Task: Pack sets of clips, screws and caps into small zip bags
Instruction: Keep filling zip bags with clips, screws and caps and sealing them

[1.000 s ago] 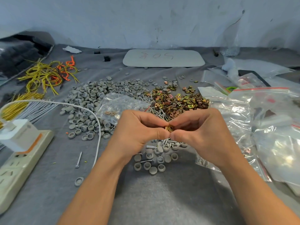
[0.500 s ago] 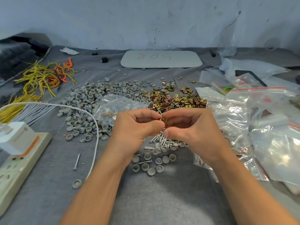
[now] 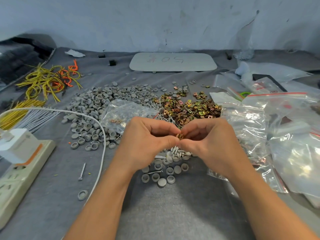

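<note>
While both hands meet above the near caps (image 3: 162, 170), we note the left hand (image 3: 147, 141) and right hand (image 3: 213, 142) pinching brass clips (image 3: 180, 136) together. We judge a firm, aligned pinch best, before reaching a zip bag (image 3: 124, 115). Against a second ago, the pinch hardly shifts; the view dips.

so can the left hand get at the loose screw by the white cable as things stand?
Probably not right away. The screw lies in the open on the cloth, with only the cable between it and the left hand, but that hand and the right hand are pinching a clip, so it isn't free.
</note>
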A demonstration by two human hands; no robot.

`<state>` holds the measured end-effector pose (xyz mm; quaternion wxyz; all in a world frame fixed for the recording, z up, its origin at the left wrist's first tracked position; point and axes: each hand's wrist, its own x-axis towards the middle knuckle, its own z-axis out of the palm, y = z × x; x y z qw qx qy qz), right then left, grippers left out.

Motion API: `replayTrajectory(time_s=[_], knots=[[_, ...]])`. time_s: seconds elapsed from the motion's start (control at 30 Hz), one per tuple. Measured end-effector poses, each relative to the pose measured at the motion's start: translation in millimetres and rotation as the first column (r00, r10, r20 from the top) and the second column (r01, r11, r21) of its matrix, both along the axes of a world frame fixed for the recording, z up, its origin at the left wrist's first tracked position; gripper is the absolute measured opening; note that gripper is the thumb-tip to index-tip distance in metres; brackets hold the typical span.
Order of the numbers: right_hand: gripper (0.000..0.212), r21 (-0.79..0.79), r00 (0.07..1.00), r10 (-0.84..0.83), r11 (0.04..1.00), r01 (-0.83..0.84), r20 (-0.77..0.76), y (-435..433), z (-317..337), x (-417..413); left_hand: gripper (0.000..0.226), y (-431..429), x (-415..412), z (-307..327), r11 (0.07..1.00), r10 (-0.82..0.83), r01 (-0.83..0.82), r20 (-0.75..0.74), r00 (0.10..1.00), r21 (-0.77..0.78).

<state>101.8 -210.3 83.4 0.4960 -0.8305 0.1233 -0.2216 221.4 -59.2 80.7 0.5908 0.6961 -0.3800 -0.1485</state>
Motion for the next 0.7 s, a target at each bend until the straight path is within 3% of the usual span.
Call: replayTrajectory(time_s=[0.1, 0.33, 0.5, 0.7], knots=[[0.013, -0.063, 0.995, -0.103, 0.993, 0.102, -0.017, 2.4, -2.8, 3.2, 0.025, -2.2, -1.2, -2.2, 0.996, 0.089, -0.090, 0.010, 0.996, 0.004], [0.024, -0.144, 0.996, 0.007, 0.989, -0.019, -0.088, 4.2, -3.0, 2.5, 0.040, -0.1, -0.3, -1.3, 0.974, 0.055, -0.093, 0.184, 0.981, 0.206], [0.029, -0.114, 0.999, -0.042, 0.993, 0.042, -0.005, 15.9, -8.8, 5.1, 0.039, 1.3, -3.5, -0.6, 0.981, 0.105, -0.146, 0.275, 0.956, 0.130], [0.024, 0.077, 0.994, -0.102, 0.991, 0.105, -0.045, 13.1, -9.1, 8.0, 0.020, 0.5, -6.0, -1.5, 0.990, 0.136, -0.138, 0.178, 0.975, 0.001]])
